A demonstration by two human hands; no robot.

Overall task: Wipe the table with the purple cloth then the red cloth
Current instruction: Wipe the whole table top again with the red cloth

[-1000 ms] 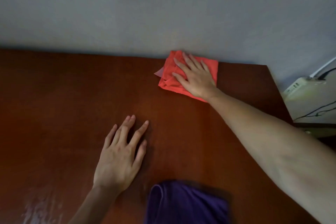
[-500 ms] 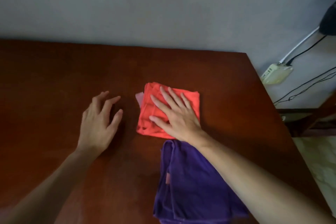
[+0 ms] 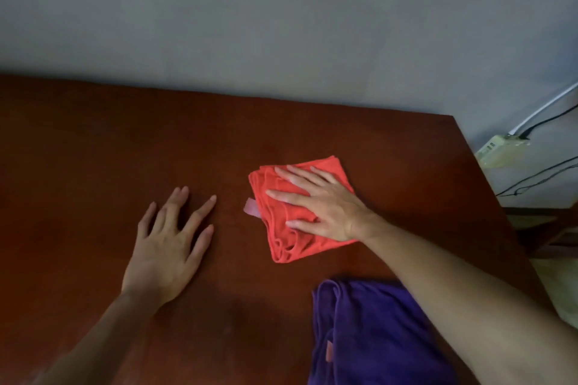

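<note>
Pressing flat with fingers spread, the right hand [image 3: 325,206] lies atop the folded red cloth [image 3: 300,209] on the bench [image 3: 93,150]. The left hand [image 3: 169,241] rests open alongside, apart. The purple cloth [image 3: 369,337] lies nearer, under the forearm.

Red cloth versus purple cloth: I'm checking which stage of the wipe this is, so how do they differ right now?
The red cloth lies mid-table, pressed flat under the right hand; the purple cloth lies untouched at the near edge, partly hidden by the right forearm. The red cloth shows whole, the purple runs out of frame. Both are folded and rest on the table.
</note>
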